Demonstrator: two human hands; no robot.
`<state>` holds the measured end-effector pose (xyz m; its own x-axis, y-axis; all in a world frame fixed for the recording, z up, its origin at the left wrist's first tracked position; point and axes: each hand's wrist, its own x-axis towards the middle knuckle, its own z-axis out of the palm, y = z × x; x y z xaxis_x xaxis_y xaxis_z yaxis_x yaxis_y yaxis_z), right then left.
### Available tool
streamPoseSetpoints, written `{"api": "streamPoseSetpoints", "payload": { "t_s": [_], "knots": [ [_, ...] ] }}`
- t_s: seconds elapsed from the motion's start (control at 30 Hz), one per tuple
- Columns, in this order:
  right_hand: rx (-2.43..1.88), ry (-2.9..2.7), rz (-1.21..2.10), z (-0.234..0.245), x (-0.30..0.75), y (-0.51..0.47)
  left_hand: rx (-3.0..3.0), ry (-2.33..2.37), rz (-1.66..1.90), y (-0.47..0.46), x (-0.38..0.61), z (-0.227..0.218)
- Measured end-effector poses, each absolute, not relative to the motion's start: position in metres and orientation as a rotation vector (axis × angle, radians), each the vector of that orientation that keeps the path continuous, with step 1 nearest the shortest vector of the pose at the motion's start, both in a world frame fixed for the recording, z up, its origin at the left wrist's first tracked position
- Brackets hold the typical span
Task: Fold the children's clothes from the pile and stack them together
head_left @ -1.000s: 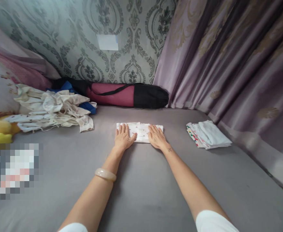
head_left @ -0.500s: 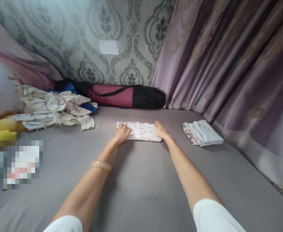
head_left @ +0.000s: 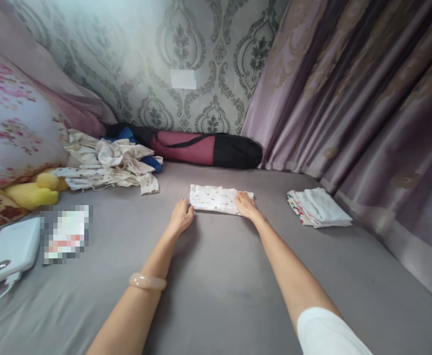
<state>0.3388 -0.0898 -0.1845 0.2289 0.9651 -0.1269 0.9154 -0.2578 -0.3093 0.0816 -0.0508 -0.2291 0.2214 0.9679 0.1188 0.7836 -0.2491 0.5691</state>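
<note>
A folded white cloth (head_left: 216, 198) with small coloured prints lies flat on the grey bed sheet in front of me. My right hand (head_left: 246, 203) rests on its right end, fingers stretched out and palm down. Beside the cloth's left front corner is my left hand (head_left: 181, 215), its fingers slightly bent and the thumb apart from them. The thumb is close to the cloth's edge; whether it touches is hard to tell. A pale bracelet (head_left: 147, 281) circles my left forearm.
To the right sits a stack of folded cloths (head_left: 321, 207). Rumpled cream clothes (head_left: 116, 160) lie at the back left, near a yellow plush toy (head_left: 34, 192). A black and maroon long bag (head_left: 186, 148) lies along the wall. At left, a white power bank (head_left: 11, 251) has a cable plugged in.
My left hand has come off the cloth's left end and moved towards me, beside its front corner. The right hand now lies flatter on the right end. The view has turned slightly left.
</note>
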Motion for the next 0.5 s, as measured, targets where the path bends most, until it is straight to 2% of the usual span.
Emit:
{"api": "streamPoseSetpoints", "payload": {
  "t_s": [0.13,0.2,0.37,0.5],
  "knots": [
    [-2.074,-1.947,0.127,-0.174,0.302,-0.085,2.194,1.641,0.722,-0.058,0.087,-0.232],
    [-1.944,-2.08,0.093,-0.179,0.283,-0.083,2.205,1.634,0.788,-0.06,0.086,-0.234],
    [-2.034,-2.221,0.406,-0.194,0.276,-0.075,2.118,1.657,0.913,-0.058,0.075,-0.236],
    [-2.101,-2.238,0.534,-0.182,0.279,-0.066,2.047,1.658,0.955,-0.053,0.072,-0.232]
  ]
}}
